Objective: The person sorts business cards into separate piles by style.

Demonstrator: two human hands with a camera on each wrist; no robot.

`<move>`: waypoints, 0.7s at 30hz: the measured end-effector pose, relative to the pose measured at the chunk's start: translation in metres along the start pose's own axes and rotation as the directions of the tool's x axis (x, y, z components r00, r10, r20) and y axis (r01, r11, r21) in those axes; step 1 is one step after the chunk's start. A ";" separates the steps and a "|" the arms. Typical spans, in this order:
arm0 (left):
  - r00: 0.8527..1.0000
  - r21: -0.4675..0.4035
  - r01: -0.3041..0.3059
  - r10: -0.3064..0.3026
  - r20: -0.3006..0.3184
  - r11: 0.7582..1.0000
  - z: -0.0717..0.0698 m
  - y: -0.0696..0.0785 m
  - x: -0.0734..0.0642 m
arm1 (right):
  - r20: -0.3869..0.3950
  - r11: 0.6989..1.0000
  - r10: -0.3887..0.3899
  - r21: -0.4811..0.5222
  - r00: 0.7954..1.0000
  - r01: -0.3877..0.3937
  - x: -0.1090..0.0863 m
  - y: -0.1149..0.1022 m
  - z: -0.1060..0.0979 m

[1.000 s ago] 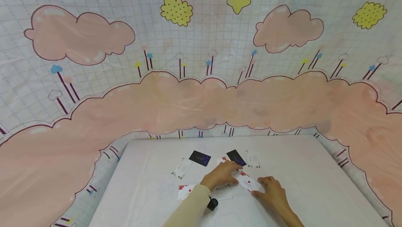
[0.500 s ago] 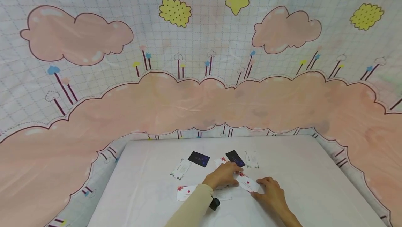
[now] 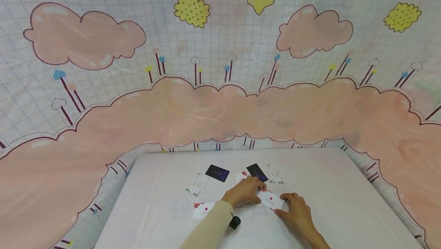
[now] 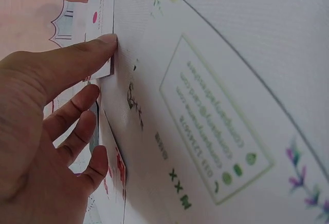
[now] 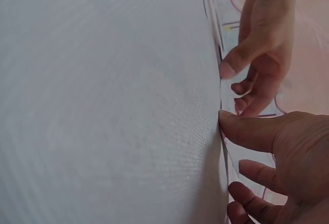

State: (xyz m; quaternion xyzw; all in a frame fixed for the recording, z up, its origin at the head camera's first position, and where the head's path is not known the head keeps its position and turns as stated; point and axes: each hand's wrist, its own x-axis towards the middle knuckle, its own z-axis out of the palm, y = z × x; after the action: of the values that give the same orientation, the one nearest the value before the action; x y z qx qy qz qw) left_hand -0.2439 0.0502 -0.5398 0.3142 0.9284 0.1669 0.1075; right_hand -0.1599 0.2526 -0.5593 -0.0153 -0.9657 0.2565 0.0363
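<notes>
1. So the white card with red flowers [image 3: 271, 199] sits between the two hands, slanted on the white table [image 3: 348, 187].
2. The left hand [image 3: 242, 192] pinches one end, thumb and a finger only part-way closed, about as far apart as the card is wide. My guess: gripping the edges keeps the print uncovered.
3. The right hand [image 3: 297, 211] does the same at the opposite end, thumb on the near edge, index on the far one. Held at both ends, it probably can't swivel. (Whether it's a hair off the table, I can't tell, even from the right wrist.)
4. The lavender-printed card [image 4: 226, 126] lies flat under the left wrist, which arches over it, likely to avoid dragging it.
5. The left dark card [image 3: 217, 173] and right dark card [image 3: 257, 173] lie farther back, the right one just beyond the left fingers; that gap looks tight to me.
</notes>
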 end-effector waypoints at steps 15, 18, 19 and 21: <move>0.998 0.042 -0.054 0.055 -0.030 0.998 -0.001 0.004 -0.001 | 0.010 1.000 0.019 -0.005 1.000 -0.019 -0.001 -0.001 0.001; 0.998 0.048 -0.059 0.061 -0.034 0.997 0.001 0.003 -0.001 | 0.017 1.000 0.016 0.003 1.000 -0.016 -0.002 0.000 -0.001; 0.997 0.055 -0.064 0.066 -0.035 0.996 0.002 0.003 -0.001 | 0.020 1.000 0.016 0.007 1.000 -0.016 -0.002 0.000 -0.001; 0.996 0.064 -0.073 0.075 -0.042 0.995 0.003 0.003 -0.002 | 0.023 1.000 0.014 0.022 1.000 -0.014 -0.003 0.000 -0.002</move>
State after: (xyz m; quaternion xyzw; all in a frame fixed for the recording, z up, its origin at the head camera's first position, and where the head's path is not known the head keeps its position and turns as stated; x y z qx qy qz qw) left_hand -0.2404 0.0520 -0.5413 0.3478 0.9230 0.1486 0.0706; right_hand -0.1568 0.2534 -0.5581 -0.0186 -0.9630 0.2678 0.0235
